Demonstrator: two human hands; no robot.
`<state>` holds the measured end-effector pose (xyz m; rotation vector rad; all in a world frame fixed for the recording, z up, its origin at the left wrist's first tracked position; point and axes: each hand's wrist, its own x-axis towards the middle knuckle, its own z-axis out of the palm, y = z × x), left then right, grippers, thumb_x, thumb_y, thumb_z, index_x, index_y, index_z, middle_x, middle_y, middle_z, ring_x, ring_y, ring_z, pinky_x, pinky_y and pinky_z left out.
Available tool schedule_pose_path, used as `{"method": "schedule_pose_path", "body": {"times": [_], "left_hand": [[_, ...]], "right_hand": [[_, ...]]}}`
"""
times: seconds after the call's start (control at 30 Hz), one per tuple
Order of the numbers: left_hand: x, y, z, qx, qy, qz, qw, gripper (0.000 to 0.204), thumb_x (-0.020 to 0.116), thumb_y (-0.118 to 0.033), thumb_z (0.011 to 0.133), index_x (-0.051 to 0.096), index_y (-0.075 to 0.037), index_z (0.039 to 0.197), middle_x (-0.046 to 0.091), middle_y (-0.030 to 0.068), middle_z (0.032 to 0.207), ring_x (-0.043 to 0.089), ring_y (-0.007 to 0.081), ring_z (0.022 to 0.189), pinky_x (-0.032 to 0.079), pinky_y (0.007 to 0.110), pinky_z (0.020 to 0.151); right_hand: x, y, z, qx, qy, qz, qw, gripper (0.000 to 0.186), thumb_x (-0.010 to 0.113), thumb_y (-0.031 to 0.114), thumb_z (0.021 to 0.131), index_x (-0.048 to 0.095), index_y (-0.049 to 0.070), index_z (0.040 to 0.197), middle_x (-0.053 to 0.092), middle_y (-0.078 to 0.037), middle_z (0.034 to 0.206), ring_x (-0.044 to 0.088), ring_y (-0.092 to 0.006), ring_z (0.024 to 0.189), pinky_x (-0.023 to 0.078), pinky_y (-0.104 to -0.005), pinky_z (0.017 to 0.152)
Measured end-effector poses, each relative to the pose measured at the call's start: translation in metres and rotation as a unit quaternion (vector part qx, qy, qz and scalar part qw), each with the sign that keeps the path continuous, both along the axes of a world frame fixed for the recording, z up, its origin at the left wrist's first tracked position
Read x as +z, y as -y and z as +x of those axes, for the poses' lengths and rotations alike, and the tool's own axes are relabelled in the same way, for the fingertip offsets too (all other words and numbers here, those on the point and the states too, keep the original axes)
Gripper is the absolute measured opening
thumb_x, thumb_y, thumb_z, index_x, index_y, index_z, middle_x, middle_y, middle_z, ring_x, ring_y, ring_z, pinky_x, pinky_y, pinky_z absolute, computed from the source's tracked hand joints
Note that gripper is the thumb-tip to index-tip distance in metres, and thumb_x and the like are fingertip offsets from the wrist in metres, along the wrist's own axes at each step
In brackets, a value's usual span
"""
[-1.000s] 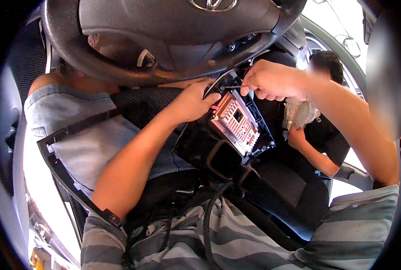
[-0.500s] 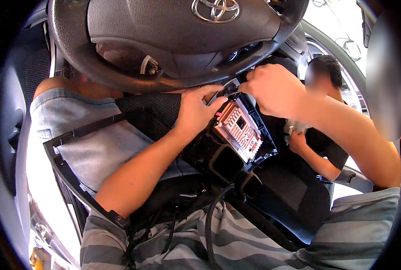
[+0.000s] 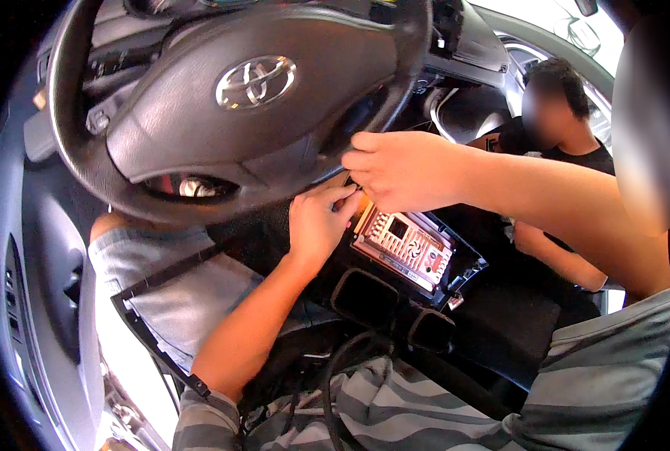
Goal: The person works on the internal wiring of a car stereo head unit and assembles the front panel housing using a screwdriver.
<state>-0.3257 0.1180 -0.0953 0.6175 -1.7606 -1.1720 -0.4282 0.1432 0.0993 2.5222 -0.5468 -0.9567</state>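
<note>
Wheel (image 3: 312, 124): ten o'clock from metal box (image 3: 404, 244), looming (so big!)
Left hand (image 3: 318, 224): nine o'clock
Right hand (image 3: 402, 171): twelve o'clock
Grips: curled; clamped? I can't tell

A fisheye view looked down from the head, above and behind the nearby hands (image 3: 408, 172), facing forward.
</note>
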Motion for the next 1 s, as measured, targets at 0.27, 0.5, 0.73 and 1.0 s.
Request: {"method": "schedule_pose_path", "body": {"times": [0.27,0.5,0.73,1.0], "left_hand": [[0.001,0.005,-0.003,0.008,-0.039,-0.014,0.999,0.012,0.074,-0.002,0.077,0.072,0.002,0.088,0.063,0.009,0.068,0.055,0.0135,0.055,0.046,0.028,0.051],[0.013,0.005,-0.004,0.019,0.019,-0.08,0.996,0.01,0.076,-0.005,0.075,0.07,-0.001,0.082,0.054,0.0063,0.064,0.053,0.0155,0.054,0.044,0.031,0.05],[0.031,0.006,0.003,-0.012,0.061,-0.053,0.997,0.016,0.077,-0.002,0.073,0.068,-0.001,0.087,0.056,0.0042,0.067,0.053,0.0137,0.058,0.043,0.028,0.055],[0.045,0.014,0.008,-0.054,0.121,-0.161,0.978,0.022,0.073,-0.004,0.075,0.068,-0.002,0.096,0.062,0.0133,0.077,0.062,0.0324,0.07,0.049,0.04,0.065]], "right_hand": [[0.023,-0.01,0.005,-0.357,0.242,-0.134,0.892,0.033,0.065,0.037,0.083,0.071,0.006,0.076,0.068,-0.012,0.08,0.066,-0.0302,0.083,0.052,-0.0397,0.069],[0.007,-0.023,-0.018,-0.368,0.366,-0.069,0.852,0.026,0.062,0.025,0.087,0.063,0.0,0.08,0.066,-0.019,0.075,0.066,-0.037,0.075,0.052,-0.0431,0.065],[0.003,-0.03,-0.028,-0.38,0.388,-0.011,0.84,0.028,0.07,0.015,0.073,0.062,0.001,0.095,0.065,-0.022,0.092,0.066,-0.0409,0.085,0.054,-0.0473,0.076],[-0.001,-0.036,-0.036,-0.262,0.406,0.001,0.876,0.034,0.068,0.01,0.068,0.057,0.003,0.099,0.063,-0.013,0.098,0.06,-0.0313,0.1,0.05,-0.0403,0.086]]}}
